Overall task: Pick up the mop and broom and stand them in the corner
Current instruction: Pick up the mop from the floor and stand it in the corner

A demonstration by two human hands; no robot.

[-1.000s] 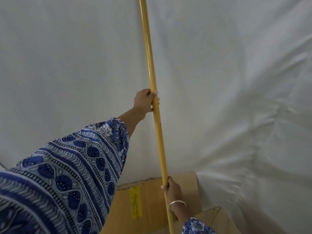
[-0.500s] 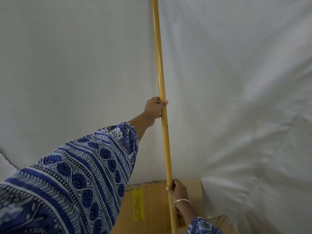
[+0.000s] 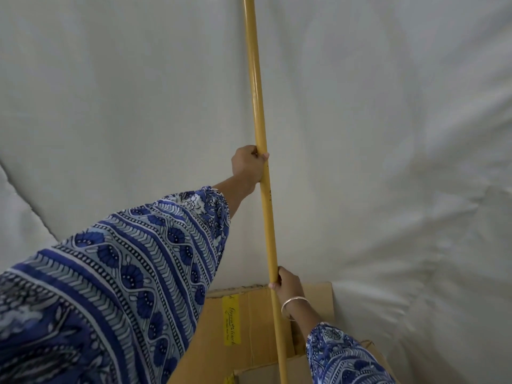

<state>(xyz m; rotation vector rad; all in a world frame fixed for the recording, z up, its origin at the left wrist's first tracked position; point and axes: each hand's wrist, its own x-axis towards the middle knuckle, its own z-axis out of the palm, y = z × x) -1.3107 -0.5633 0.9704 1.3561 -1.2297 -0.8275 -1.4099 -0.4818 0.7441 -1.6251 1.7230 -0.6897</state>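
Steadying upright: yellow pole [image 3: 259, 106], clamped by left hand [image 3: 247, 164] at 12 o'clock, right hand [image 3: 288, 284] at 6, for balance.

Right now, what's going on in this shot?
A person holds a long yellow pole, near upright, in front of white sheeting. The left hand grips it higher up; the right hand, with a bangle on its wrist, grips lower down. Cardboard boxes sit below. The pole's head is out of view, so mop or broom can't be told.
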